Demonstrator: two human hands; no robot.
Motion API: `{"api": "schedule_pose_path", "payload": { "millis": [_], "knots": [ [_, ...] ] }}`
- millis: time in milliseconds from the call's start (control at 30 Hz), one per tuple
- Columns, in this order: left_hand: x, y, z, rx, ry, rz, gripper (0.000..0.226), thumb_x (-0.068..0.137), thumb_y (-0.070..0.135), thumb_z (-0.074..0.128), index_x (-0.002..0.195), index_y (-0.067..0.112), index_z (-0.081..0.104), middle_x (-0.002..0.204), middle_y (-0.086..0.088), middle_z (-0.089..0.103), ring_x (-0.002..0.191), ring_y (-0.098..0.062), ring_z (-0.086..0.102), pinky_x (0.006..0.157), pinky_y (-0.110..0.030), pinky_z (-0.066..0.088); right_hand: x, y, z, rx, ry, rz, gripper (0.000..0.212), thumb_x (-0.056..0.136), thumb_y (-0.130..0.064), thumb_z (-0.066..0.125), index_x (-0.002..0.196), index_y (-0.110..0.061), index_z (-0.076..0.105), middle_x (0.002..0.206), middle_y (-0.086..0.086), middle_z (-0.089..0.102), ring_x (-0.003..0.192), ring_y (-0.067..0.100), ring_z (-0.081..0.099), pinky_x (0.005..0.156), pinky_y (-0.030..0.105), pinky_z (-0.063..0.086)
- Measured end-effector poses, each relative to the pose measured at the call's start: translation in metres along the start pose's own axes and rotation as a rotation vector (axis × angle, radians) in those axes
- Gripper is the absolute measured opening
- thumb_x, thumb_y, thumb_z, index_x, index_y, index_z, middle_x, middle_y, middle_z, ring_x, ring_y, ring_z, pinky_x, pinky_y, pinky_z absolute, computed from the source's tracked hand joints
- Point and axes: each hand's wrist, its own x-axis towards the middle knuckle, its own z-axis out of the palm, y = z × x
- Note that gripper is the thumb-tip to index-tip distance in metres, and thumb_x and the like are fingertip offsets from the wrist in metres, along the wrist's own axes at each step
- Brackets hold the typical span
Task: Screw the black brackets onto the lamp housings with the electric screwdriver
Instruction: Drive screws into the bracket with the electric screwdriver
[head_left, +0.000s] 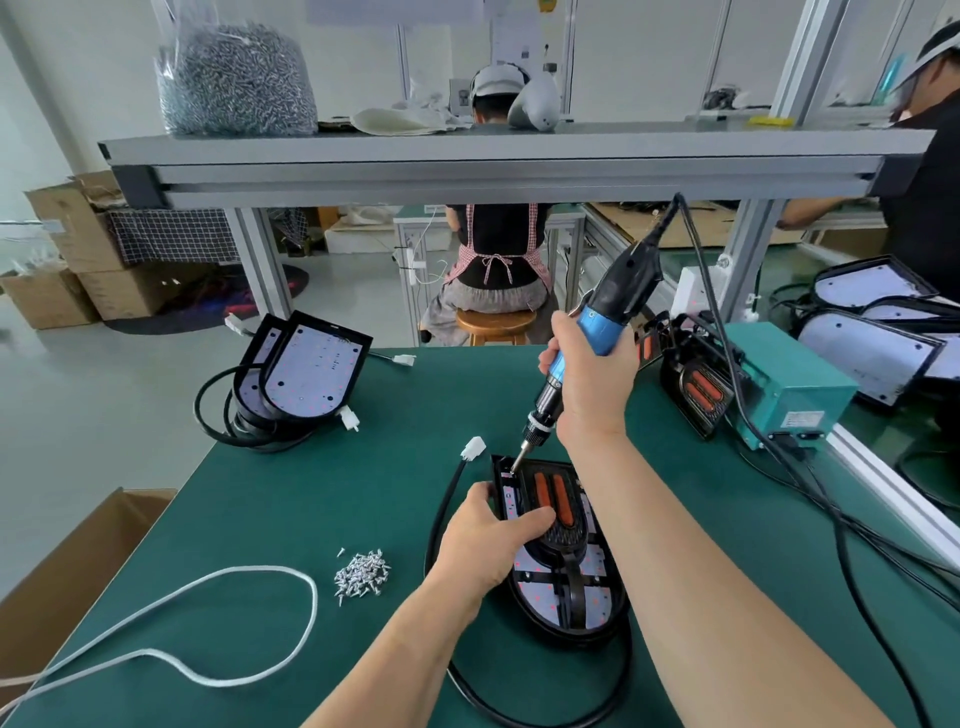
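With our left hand (485, 545) pressing the bracket (558, 512) onto the housing (597, 608) on the worktop (311, 493), right fingers (558, 332) clamped on the driver (587, 343), we should keep the bit square on the far-left corner screw.

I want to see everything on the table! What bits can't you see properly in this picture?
All in the head view:
- The screw under the blue electric screwdriver tip: too small to tell.
- Part of the black bracket with orange strips: covered by the left hand.
- The black oval lamp housing: its right side is hidden by the right forearm.
- The screwdriver's grip: wrapped by the right hand.
- The white cord: cut off at the left edge.
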Motion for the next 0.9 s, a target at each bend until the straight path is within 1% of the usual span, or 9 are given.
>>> {"api": "schedule_pose_path", "payload": {
  "millis": [67,167,333,433,533,567,667,733,900],
  "knots": [
    [0.001,-0.002,0.000,-0.007,0.000,0.000,0.070,0.059,0.053,0.079,0.119,0.032,0.049,0.114,0.011,0.070,0.105,-0.014,0.067,0.098,-0.038,0.052,-0.001,0.004,0.000,-0.008,0.001,0.014,0.020,0.086,-0.006,0.070,0.090,-0.010,0.051,0.069,0.009,0.054,0.050,0.020,0.052,0.054,0.031,0.049],
    [0.003,-0.003,0.000,-0.002,0.002,0.013,0.051,0.060,0.052,0.079,0.101,0.039,0.051,0.105,0.014,0.073,0.100,-0.011,0.069,0.093,-0.036,0.054,-0.002,0.007,0.000,-0.007,-0.013,0.029,0.020,0.085,-0.008,0.071,0.090,-0.011,0.052,0.067,0.006,0.055,0.051,0.020,0.053,0.054,0.031,0.050],
    [0.005,-0.004,0.000,-0.018,-0.003,0.013,0.068,0.061,0.051,0.080,0.117,0.024,0.053,0.112,0.013,0.071,0.106,-0.013,0.067,0.098,-0.039,0.052,-0.003,0.007,0.003,-0.013,-0.058,0.033,0.020,0.082,-0.012,0.072,0.090,-0.012,0.054,0.069,0.007,0.056,0.050,0.019,0.053,0.054,0.031,0.049],
    [0.005,-0.005,0.000,-0.030,-0.001,0.018,0.069,0.063,0.048,0.082,0.122,0.024,0.056,0.113,0.009,0.072,0.107,-0.015,0.068,0.101,-0.042,0.051,-0.004,0.008,0.006,-0.045,-0.111,0.021,0.020,0.082,-0.012,0.072,0.091,-0.010,0.055,0.070,0.009,0.055,0.049,0.019,0.052,0.053,0.030,0.050],
    [0.006,-0.007,0.000,-0.041,-0.004,0.031,0.042,0.069,0.043,0.083,0.102,0.036,0.059,0.096,0.017,0.075,0.094,-0.006,0.071,0.088,-0.031,0.054,-0.005,0.008,0.009,-0.077,-0.135,0.006,0.020,0.082,-0.012,0.073,0.091,-0.012,0.055,0.072,0.012,0.054,0.049,0.019,0.053,0.054,0.029,0.051],
    [0.006,-0.007,0.000,-0.046,-0.008,0.036,0.041,0.069,0.042,0.083,0.102,0.036,0.059,0.093,0.018,0.075,0.091,-0.005,0.071,0.086,-0.029,0.054,-0.006,0.009,0.009,-0.091,-0.137,0.000,0.020,0.082,-0.013,0.074,0.090,-0.012,0.055,0.073,0.012,0.054,0.049,0.018,0.054,0.054,0.029,0.051],
    [0.003,-0.004,0.001,-0.062,-0.011,0.033,0.069,0.064,0.045,0.083,0.123,0.021,0.055,0.108,0.010,0.074,0.103,-0.013,0.069,0.099,-0.039,0.052,-0.007,0.010,0.011,-0.112,-0.145,-0.006,0.020,0.081,-0.012,0.073,0.087,-0.014,0.054,0.072,0.014,0.053,0.048,0.018,0.053,0.054,0.029,0.051],
    [0.003,-0.003,0.001,-0.068,0.001,0.028,0.084,0.061,0.048,0.083,0.132,0.018,0.050,0.118,0.007,0.071,0.110,-0.017,0.067,0.104,-0.041,0.049,-0.007,0.009,0.012,-0.118,-0.145,-0.002,0.019,0.081,-0.011,0.072,0.087,-0.014,0.054,0.072,0.015,0.052,0.048,0.018,0.052,0.053,0.028,0.051],
    [0.004,-0.002,0.001,-0.082,0.004,0.020,0.095,0.057,0.051,0.083,0.138,0.018,0.048,0.124,0.002,0.068,0.114,-0.022,0.065,0.104,-0.043,0.050,-0.010,0.009,0.013,-0.149,-0.166,-0.017,0.018,0.081,-0.008,0.069,0.085,-0.010,0.052,0.069,0.017,0.053,0.045,0.015,0.050,0.050,0.023,0.048]
  ]
}}
